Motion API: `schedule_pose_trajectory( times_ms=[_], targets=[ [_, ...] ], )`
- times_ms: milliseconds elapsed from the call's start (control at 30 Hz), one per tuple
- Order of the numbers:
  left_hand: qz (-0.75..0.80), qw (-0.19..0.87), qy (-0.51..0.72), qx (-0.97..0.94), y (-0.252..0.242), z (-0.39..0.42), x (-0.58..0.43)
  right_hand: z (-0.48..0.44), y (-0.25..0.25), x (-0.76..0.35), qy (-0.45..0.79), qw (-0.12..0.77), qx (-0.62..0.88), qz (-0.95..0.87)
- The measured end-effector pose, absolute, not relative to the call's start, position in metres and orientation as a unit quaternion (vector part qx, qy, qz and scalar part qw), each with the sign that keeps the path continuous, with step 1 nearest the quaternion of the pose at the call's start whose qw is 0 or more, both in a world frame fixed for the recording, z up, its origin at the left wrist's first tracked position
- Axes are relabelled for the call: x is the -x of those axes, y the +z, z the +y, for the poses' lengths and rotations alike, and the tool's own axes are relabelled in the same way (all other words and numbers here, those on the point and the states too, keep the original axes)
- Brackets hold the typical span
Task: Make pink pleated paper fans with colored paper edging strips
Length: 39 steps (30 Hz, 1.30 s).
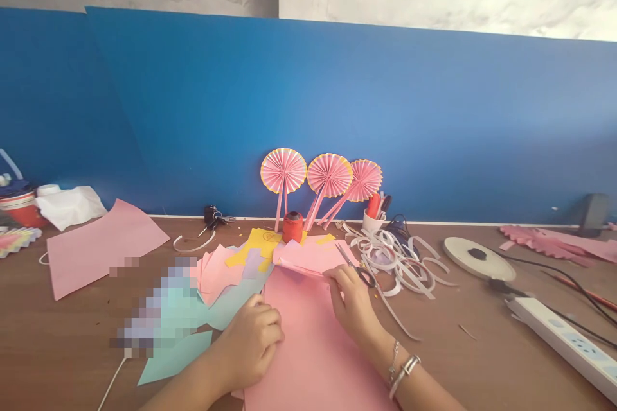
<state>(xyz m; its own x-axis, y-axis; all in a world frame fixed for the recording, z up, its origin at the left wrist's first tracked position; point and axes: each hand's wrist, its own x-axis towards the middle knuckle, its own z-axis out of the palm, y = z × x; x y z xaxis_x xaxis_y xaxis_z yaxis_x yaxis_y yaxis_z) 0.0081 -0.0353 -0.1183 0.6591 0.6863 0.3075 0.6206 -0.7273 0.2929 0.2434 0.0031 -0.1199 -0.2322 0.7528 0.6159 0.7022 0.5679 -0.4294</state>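
Observation:
A large pink paper sheet (308,340) lies on the brown table in front of me. My left hand (253,340) rests on its left edge with the fingers curled under. My right hand (351,305) lies on the sheet's right side, its fingertips pinching a folded pink paper piece (308,257) at the sheet's far end. Scissors (354,263) lie just beyond my right fingers. Three pink pleated paper fans (328,176) lean against the blue wall.
A red thread spool (292,226) and yellow paper (258,245) sit behind the folded piece. White paper strips (400,260) curl at right, near a white cup of pens (373,218), a round white disc (472,257) and a power strip (569,343). Another pink sheet (96,247) lies left.

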Motion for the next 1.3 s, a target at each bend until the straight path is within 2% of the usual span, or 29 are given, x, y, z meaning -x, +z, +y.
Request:
schedule_pose_trajectory(
  times_ms=[100,200,267,333,467,533,633,733,800,867,933,1033,1133,1300],
  targets=[
    [0.430,0.251,0.253,-0.829,-0.112,-0.033,-0.012,-0.002,-0.115,-0.242,0.049,0.445,0.433,-0.783],
    [0.482,0.439,0.327,-0.685,-0.099,-0.031,-0.021,-0.011,-0.113,-0.235,0.035,0.433,0.367,-0.822],
    [0.484,0.502,0.361,-0.619,-0.091,-0.029,-0.028,-0.016,-0.113,-0.229,0.010,0.410,0.321,-0.854],
    [0.510,0.520,0.391,-0.563,-0.088,-0.026,-0.035,-0.021,-0.112,-0.225,-0.010,0.377,0.294,-0.878],
    [0.561,0.447,0.440,-0.540,-0.086,-0.019,-0.038,-0.025,-0.110,-0.222,0.000,0.318,0.286,-0.904],
    [0.568,0.355,0.459,-0.583,-0.083,-0.015,-0.034,-0.023,-0.112,-0.224,0.026,0.317,0.305,-0.898],
    [0.514,0.153,0.487,-0.689,-0.078,-0.010,-0.025,-0.016,-0.118,-0.229,0.067,0.282,0.362,-0.886],
    [0.443,-0.037,0.423,-0.789,-0.083,-0.008,-0.021,-0.008,-0.122,-0.234,0.087,0.260,0.439,-0.856],
    [0.441,-0.092,0.325,-0.831,-0.094,-0.009,-0.024,-0.006,-0.120,-0.238,0.070,0.318,0.490,-0.809],
    [0.452,-0.092,0.236,-0.855,-0.109,-0.012,-0.030,-0.008,-0.114,-0.240,0.038,0.385,0.489,-0.782],
    [0.461,-0.079,0.177,-0.866,-0.121,-0.015,-0.036,-0.013,-0.109,-0.240,0.026,0.391,0.438,-0.809],
    [0.453,-0.061,0.146,-0.877,-0.129,-0.019,-0.042,-0.016,-0.107,-0.237,0.041,0.292,0.388,-0.873],
    [0.445,-0.046,0.139,-0.883,-0.128,-0.019,-0.041,-0.011,-0.114,-0.234,0.034,0.210,0.409,-0.887],
    [0.470,0.044,0.162,-0.866,-0.120,-0.018,-0.033,0.000,-0.121,-0.242,0.071,0.170,0.442,-0.878]
  ],
)
